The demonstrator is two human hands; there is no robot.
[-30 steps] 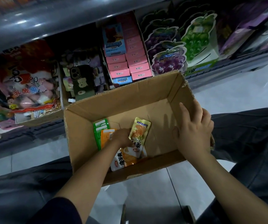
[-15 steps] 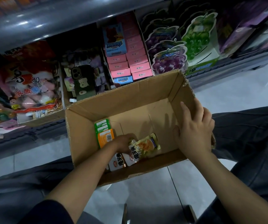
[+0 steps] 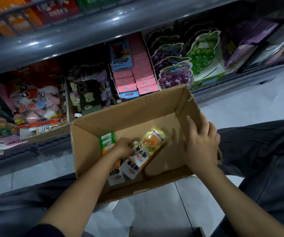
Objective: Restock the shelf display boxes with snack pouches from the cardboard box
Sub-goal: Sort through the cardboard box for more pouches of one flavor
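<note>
Head view of a restocking step at a low shop shelf. The cardboard box (image 3: 137,120) sits on the floor between the person's knees, its open top facing up. The left hand (image 3: 123,147) reaches inside, fingers curled over the white end of a yellow-and-orange snack pouch (image 3: 149,144); the pouch's long axis runs from the hand up and to the right, slanting across the box floor. Two more pouches (image 3: 123,170) lie beneath it against the near wall, and a green-topped stack (image 3: 106,140) stands just left of the hand. The right hand (image 3: 201,144) grips the box's right wall, fingers draped over the rim. The shelf display boxes (image 3: 134,77) lie straight ahead, beyond the far wall, so the left hand is the nearer carrier.
</note>
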